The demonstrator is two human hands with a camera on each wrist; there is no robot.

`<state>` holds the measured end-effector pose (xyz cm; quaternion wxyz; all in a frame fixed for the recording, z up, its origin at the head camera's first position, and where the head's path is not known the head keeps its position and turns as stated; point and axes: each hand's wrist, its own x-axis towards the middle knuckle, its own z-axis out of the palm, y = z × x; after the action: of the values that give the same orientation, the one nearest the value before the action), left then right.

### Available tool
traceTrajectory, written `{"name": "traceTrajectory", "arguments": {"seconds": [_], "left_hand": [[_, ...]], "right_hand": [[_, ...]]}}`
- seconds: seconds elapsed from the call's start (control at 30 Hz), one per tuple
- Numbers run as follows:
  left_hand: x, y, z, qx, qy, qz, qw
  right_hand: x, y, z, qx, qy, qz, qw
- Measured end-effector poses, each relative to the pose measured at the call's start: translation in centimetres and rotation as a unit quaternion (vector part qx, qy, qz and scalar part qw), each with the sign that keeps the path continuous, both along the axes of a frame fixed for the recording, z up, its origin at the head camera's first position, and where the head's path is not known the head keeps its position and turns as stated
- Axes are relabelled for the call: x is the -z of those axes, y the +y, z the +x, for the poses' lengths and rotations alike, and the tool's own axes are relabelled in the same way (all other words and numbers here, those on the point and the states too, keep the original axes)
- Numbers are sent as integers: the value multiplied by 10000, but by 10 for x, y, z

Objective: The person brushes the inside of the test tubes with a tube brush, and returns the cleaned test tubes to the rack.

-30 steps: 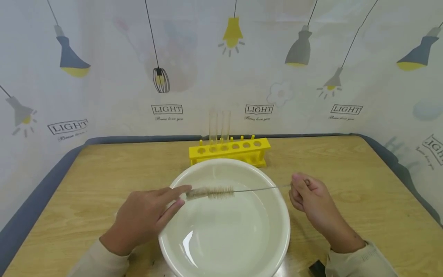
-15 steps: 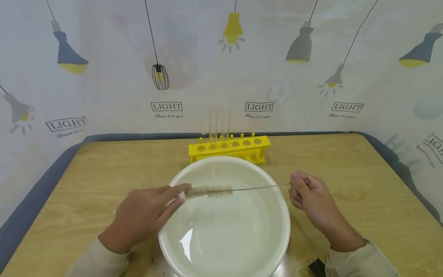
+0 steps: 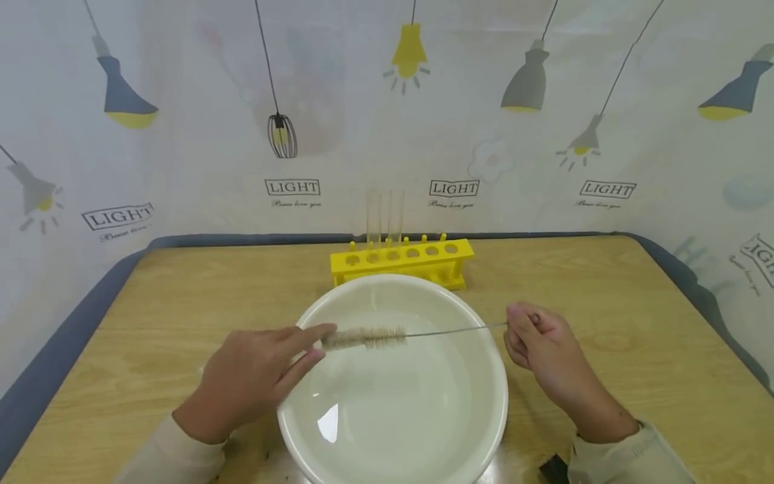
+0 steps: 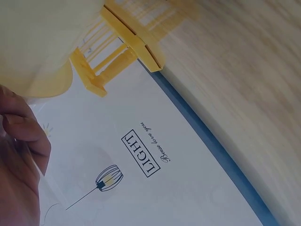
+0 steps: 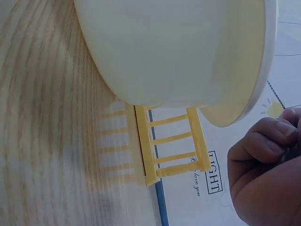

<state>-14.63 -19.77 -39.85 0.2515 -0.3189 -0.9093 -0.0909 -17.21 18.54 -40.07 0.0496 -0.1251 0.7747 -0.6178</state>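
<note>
My left hand (image 3: 254, 376) holds a clear test tube (image 3: 346, 338) over the left side of a white basin (image 3: 498, 417); its far part is hidden by the hand. A test tube brush (image 3: 387, 337) lies nearly level, its front bristles pressed together inside the tube and the rear ones spread outside. To the right, my right hand (image 3: 547, 349) grips the looped end of its thin wire handle (image 3: 453, 331). In the right wrist view the curled fingers (image 5: 263, 141) show beside the basin; the left wrist view shows the left fingers (image 4: 28, 136) at its edge.
The basin contains water. Behind it stands a yellow test tube rack (image 3: 402, 261) with two clear test tubes (image 3: 396, 218) upright in it. A small black object (image 3: 553, 468) lies by the right sleeve. A lamp-patterned curtain (image 3: 375, 134) hangs behind the wooden table (image 3: 635, 296).
The brush and my right hand have shifted very slightly left, toward the tube. My left hand stays almost still, and the light reflection on the water has changed shape.
</note>
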Motion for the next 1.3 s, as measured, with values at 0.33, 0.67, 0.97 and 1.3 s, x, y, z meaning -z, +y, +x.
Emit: {"name": "traceTrajectory", "arguments": {"seconds": [0.33,0.67,0.97,1.3], "left_hand": [[-1,0,0,93,-3,-6,10000],[3,0,2,86,-15,-73,9999],[1,0,-2,93,75,-42,9999],[2,-2,0,82,67,-31,9999]], "right_hand": [[-2,-3,3,93,48,198,9997],[-4,-7,8,165,818,644,9944],[-12,-13,6,33,682,906,9935],[-16,-24,3,-362,523,891,9940]]}}
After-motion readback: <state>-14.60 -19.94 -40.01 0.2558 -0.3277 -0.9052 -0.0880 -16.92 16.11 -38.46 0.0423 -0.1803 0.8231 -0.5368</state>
